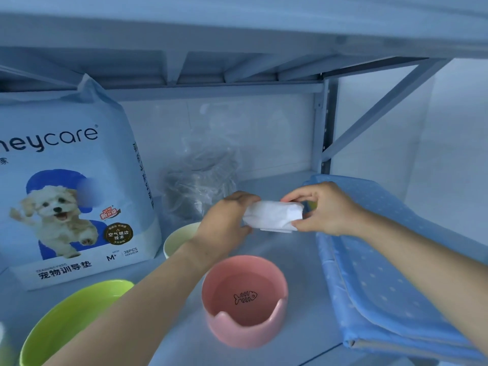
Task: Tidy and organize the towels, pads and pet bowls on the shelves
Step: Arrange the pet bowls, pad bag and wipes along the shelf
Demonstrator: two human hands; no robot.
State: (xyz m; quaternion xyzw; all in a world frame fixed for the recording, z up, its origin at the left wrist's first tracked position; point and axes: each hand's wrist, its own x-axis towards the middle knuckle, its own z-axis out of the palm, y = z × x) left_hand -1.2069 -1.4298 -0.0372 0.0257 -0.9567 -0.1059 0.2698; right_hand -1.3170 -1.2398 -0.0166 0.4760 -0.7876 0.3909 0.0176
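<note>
Mid-frame, just above the shelf, both hands held 1 folded white pad between them. The left hand gripped its left end with fingers curled round it, and the right hand pinched its right end between thumb and fingers. The pad was in the air and touched nothing else. A small yellowish bit showed behind the right hand; what it was could not be told.

The tidying looked partly done. At the left of the frame the pad pack stood upright against the back of the shelf. At the right the blue towel lay folded flat along the shelf edge, which read as already sorted.

The 3 bowls looked unsorted. The pink bowl sat alone in the lower middle. The green bowl was in the lower left corner, partly hidden by the left forearm. The pale bowl stood just beside the pack, under the left wrist. They were apart from each other, neither stacked nor lined up. A crumpled clear plastic bag slumped behind the left hand, between the pack and the back wall, and likely needed straightening or removing.

The step in hand seemed to be folding or squaring the white pad before giving it a place. After that, the bowls and the bag remained.
</note>
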